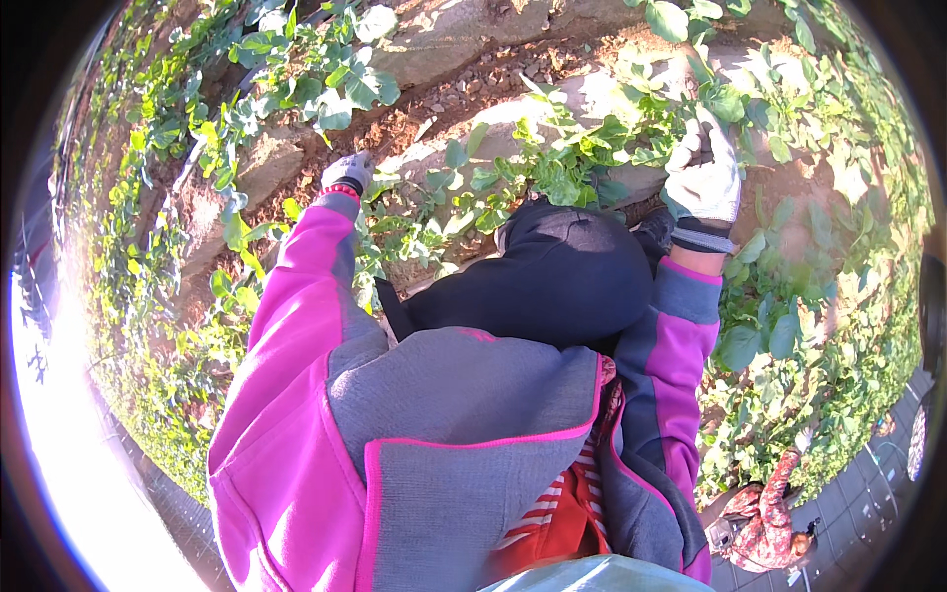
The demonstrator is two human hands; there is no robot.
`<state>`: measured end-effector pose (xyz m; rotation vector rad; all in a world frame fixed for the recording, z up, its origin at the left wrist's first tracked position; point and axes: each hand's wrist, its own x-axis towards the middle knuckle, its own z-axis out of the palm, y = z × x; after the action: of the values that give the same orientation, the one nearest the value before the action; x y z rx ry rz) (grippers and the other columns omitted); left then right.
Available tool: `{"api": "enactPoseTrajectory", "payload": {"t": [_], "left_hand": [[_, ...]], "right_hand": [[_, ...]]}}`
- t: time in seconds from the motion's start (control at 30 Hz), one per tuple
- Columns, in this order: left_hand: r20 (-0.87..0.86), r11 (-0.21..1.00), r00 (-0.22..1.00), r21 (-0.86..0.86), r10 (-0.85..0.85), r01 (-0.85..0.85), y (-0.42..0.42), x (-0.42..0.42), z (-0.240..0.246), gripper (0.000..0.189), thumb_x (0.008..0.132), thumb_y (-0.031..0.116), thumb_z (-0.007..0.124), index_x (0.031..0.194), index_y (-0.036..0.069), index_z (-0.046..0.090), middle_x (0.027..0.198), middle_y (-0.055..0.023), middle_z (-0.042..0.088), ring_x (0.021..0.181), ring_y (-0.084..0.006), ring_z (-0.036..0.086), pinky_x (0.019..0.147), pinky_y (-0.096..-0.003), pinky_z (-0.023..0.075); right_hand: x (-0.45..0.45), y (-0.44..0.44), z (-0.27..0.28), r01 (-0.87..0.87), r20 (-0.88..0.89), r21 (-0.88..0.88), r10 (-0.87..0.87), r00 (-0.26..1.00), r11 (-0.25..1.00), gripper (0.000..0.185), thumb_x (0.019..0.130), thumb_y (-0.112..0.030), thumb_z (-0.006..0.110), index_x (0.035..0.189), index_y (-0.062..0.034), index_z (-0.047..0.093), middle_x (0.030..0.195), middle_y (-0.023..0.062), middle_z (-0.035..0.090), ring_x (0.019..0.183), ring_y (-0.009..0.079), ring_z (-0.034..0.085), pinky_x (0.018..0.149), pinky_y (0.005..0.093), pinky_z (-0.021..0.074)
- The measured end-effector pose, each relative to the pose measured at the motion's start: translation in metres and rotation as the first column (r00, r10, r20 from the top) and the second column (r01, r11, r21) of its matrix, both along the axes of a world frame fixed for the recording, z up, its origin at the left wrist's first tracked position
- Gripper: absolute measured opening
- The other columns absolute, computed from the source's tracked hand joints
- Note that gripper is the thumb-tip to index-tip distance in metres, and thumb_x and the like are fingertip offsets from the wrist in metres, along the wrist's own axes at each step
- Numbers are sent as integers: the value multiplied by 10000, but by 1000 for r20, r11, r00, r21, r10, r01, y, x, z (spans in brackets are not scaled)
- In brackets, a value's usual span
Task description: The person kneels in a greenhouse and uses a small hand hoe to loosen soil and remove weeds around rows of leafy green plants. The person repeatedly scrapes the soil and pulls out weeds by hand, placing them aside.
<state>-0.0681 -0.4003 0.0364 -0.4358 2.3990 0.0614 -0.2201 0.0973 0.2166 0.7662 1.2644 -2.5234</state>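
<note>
My left hand (pixel 351 172), in a grey work glove with a red beaded band at the wrist, is low over the reddish soil beside leafy plants. Its fingers look curled, but their tips are hidden. Off to the right, my right hand (pixel 704 169) wears a pale glove with a dark cuff, its fingers partly bent beside green leaves (pixel 725 102). Glare makes it unclear whether anything thin is between those fingers. Between my hands grows a cluster of broad-leaved green plants (pixel 562 166), just beyond my bent knee in dark trousers (pixel 547 274).
Flat pale stones (pixel 444 41) and a strip of crumbly red soil (pixel 481 81) run across the top. Dense plants (pixel 851 296) fill the right side. At lower right, a person in patterned red clothing (pixel 766 518) crouches by grey paving (pixel 851 510).
</note>
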Motion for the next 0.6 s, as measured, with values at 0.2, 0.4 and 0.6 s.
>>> {"api": "enactPoseTrajectory", "payload": {"t": [0.2, 0.4, 0.6], "left_hand": [[-333, 985, 942, 145, -41, 94, 59, -62, -11, 367, 808, 360, 549, 1097, 133, 553, 1020, -124, 619, 959, -299, 590, 810, -391, 467], [-296, 958, 934, 139, -200, 249, 132, -149, -38, 327, 806, 313, 527, 1099, 169, 548, 1012, -117, 635, 943, -301, 606, 795, -410, 484], [-435, 893, 861, 227, -264, 389, 233, -228, -13, 278, 852, 323, 472, 1089, 197, 546, 935, -114, 652, 882, -301, 621, 744, -425, 493]], "right_hand": [[4, -14, 25, 60, -2, -43, -60, 998, 997, 297, 926, -228, 469, 1158, -57, 542, 866, 40, 596, 652, 93, 508, 527, 231, 417], [9, -7, 31, 72, -122, -100, -84, 989, 992, 366, 913, -222, 493, 1209, -6, 483, 915, 70, 559, 696, 104, 457, 566, 221, 395], [10, 11, 26, 6, -182, -273, -57, 982, 962, 385, 907, -182, 497, 1240, 7, 449, 949, 71, 528, 743, 121, 512, 607, 240, 452]]}}
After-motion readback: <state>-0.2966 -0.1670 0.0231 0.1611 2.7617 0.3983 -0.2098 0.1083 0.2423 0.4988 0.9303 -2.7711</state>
